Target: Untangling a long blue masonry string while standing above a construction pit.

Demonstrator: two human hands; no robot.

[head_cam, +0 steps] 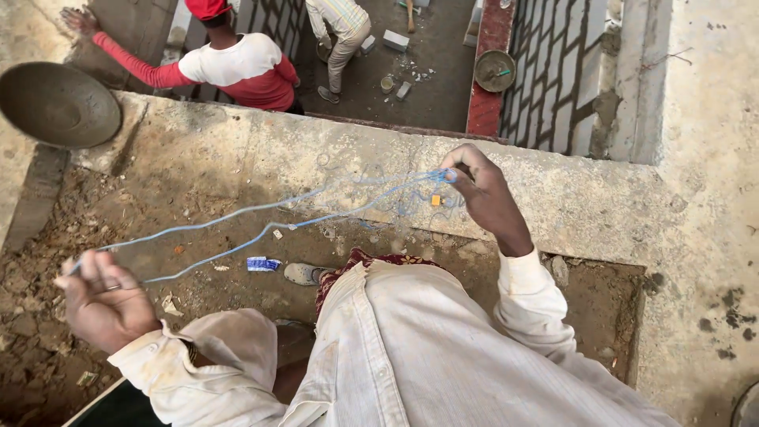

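Your left hand (pixel 101 304), low at the near left, curls its fingers shut around one end of a thin blue string (pixel 261 221), while your right hand (pixel 481 190), raised toward the middle right, pinches the other end between thumb and fingertips. The string runs in two slack strands between your hands, stretched across the view above a pit of brown soil (pixel 198 269). Your pale, dusty shirt sleeves fill the near part of the view, and one shoe (pixel 302 273) shows on the dirt just below the string, beside a small blue-and-white scrap (pixel 262 264). Behind the string lies a rough concrete ledge (pixel 332 150). A shallow metal pan (pixel 57 103) sits at the far left. Beyond the ledge, a person in a red-and-white shirt (pixel 237 67) reaches an arm out to the left, and another person in light trousers (pixel 340 35) stands farther off near a second pan (pixel 494 71).
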